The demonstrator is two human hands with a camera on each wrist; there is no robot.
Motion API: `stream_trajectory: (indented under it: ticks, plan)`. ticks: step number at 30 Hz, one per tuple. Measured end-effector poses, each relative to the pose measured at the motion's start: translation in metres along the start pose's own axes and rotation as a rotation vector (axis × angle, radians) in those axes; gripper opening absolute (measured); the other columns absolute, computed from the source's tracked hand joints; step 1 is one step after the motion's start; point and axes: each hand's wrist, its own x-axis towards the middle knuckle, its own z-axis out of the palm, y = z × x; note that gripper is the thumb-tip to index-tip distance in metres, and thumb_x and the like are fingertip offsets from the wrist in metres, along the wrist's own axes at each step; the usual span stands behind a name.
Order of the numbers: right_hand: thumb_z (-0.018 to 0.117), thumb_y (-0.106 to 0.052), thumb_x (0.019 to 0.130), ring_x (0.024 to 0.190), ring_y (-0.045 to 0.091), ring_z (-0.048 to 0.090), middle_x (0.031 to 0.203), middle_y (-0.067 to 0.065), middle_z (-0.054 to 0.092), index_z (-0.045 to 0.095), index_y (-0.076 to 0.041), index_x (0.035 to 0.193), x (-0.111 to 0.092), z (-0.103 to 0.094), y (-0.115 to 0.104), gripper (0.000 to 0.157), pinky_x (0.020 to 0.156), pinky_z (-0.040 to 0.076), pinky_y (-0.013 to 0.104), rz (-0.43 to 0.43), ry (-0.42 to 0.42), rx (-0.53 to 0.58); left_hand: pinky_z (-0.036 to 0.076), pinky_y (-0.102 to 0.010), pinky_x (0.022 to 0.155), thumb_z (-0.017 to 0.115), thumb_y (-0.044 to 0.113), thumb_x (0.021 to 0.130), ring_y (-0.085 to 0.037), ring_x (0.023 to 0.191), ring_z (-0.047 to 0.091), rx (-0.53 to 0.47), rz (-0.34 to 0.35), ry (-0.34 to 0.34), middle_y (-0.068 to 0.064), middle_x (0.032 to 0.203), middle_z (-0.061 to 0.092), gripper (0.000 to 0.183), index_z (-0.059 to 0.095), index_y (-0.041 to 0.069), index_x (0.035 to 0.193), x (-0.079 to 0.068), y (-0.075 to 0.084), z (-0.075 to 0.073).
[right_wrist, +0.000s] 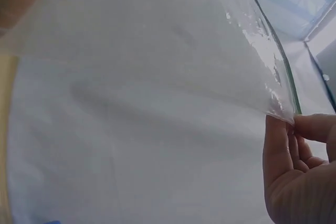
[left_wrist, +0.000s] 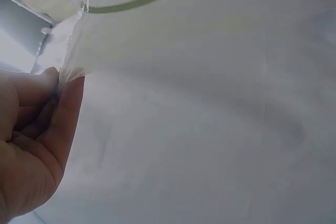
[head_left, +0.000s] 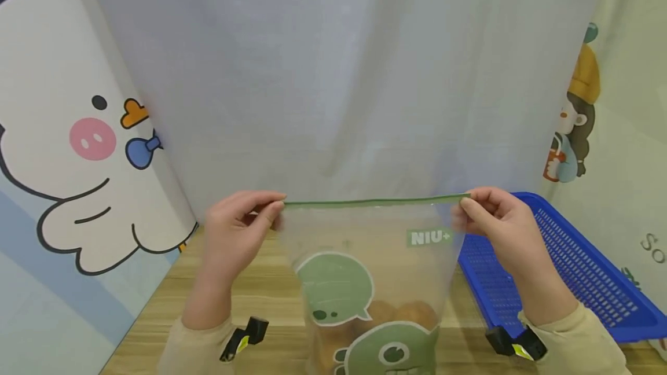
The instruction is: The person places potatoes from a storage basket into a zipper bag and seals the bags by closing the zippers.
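A clear zip bag [head_left: 385, 271] with green cartoon prints and a green top strip hangs upright between my hands. My left hand [head_left: 237, 230] pinches its upper left corner between thumb and fingers. At the opposite top corner, my right hand [head_left: 502, 227] pinches the end of the green strip. Round brownish-orange things [head_left: 414, 312] show through the lower part of the bag; their kind is not plain. In the left wrist view, the bag's edge [left_wrist: 79, 35] runs up from the fingertips. The right wrist view shows the bag's film [right_wrist: 210, 51] stretched taut from the other pinch.
A blue plastic basket [head_left: 589, 274] stands at the right on the wood-grain table [head_left: 156, 311]. Behind the table hangs a plain pale curtain [head_left: 339, 74]. Cartoon-printed sheets [head_left: 52, 178] close off the sides.
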Motion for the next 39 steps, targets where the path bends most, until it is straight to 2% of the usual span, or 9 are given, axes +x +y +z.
stream_trajectory:
  ticks: [7,14,18,22,26,29,34,35,39]
  plan:
    - [0.058,-0.019,0.101,0.081,0.008,0.066,0.087,-0.003,0.067,0.056,0.006,0.11,0.043,0.01,0.037,0.027,0.074,0.058,0.025,0.135,-0.004,-0.131,0.055,-0.022,0.059,0.071,0.003,0.09,-0.017,0.062,0.067,0.146,-0.265,-0.022,-0.008,0.078,0.071,0.012,0.076,0.0,0.1,0.005,-0.049,0.027]
    - [0.052,-0.009,0.102,0.077,0.003,0.063,0.091,0.002,0.062,0.049,0.015,0.123,0.078,0.021,0.076,0.032,0.073,0.056,0.022,0.246,0.041,-0.133,0.057,-0.029,0.061,0.069,0.004,0.092,-0.024,0.069,0.068,0.183,-0.46,-0.039,-0.016,0.086,0.072,0.014,0.074,-0.004,0.102,0.009,-0.095,0.059]
    - [0.052,-0.005,0.101,0.072,0.002,0.059,0.091,0.004,0.06,0.048,0.014,0.126,0.092,0.026,0.105,0.032,0.069,0.054,0.019,0.323,0.096,-0.147,0.058,-0.03,0.064,0.068,0.003,0.093,-0.027,0.075,0.068,0.186,-0.553,-0.036,-0.018,0.09,0.071,0.015,0.073,-0.006,0.104,0.006,-0.114,0.078]
    - [0.053,-0.006,0.1,0.072,0.004,0.057,0.099,0.01,0.06,0.048,0.012,0.13,0.099,0.028,0.129,0.035,0.068,0.053,0.019,0.384,0.133,-0.222,0.058,-0.029,0.066,0.068,0.0,0.092,-0.029,0.08,0.068,0.1,-0.66,0.014,-0.02,0.092,0.07,0.017,0.072,-0.006,0.107,0.001,-0.129,0.095]
    - [0.052,-0.008,0.101,0.077,0.006,0.057,0.113,0.021,0.059,0.047,0.011,0.135,0.097,0.031,0.147,0.039,0.072,0.053,0.022,0.425,0.141,-0.271,0.058,-0.03,0.074,0.067,-0.001,0.091,-0.031,0.092,0.067,-0.05,-0.835,0.09,-0.021,0.102,0.068,0.027,0.07,-0.003,0.117,-0.009,-0.141,0.107]
    - [0.052,-0.007,0.1,0.079,0.01,0.06,0.118,0.027,0.059,0.047,0.013,0.135,0.094,0.035,0.16,0.041,0.071,0.052,0.021,0.435,0.148,-0.287,0.057,-0.036,0.083,0.065,0.002,0.091,-0.032,0.105,0.065,-0.119,-0.946,0.093,-0.021,0.113,0.066,0.039,0.064,0.001,0.13,-0.021,-0.147,0.112]
    - [0.05,-0.008,0.099,0.11,0.034,0.059,0.131,0.03,0.054,0.044,0.011,0.141,0.087,0.04,0.176,0.046,0.081,0.052,0.031,0.472,0.116,-0.335,0.051,-0.043,0.095,0.063,0.004,0.094,-0.036,0.118,0.058,-0.132,-0.996,0.017,-0.025,0.128,0.06,0.049,0.053,0.002,0.142,-0.041,-0.156,0.119]
    - [0.049,-0.009,0.099,0.119,0.039,0.054,0.135,0.031,0.051,0.043,0.009,0.143,0.086,0.04,0.178,0.048,0.086,0.052,0.036,0.482,0.099,-0.349,0.05,-0.044,0.096,0.063,0.004,0.094,-0.037,0.12,0.057,-0.119,-0.995,-0.002,-0.026,0.13,0.059,0.049,0.053,0.001,0.142,-0.044,-0.156,0.12]
    - [0.047,-0.012,0.101,0.129,0.044,0.045,0.142,0.033,0.044,0.037,0.009,0.146,0.081,0.04,0.183,0.052,0.101,0.044,0.05,0.487,-0.013,-0.431,0.048,-0.047,0.098,0.061,0.005,0.095,-0.041,0.12,0.056,-0.01,-0.958,-0.128,-0.028,0.131,0.058,0.044,0.055,-0.006,0.137,-0.053,-0.159,0.122]
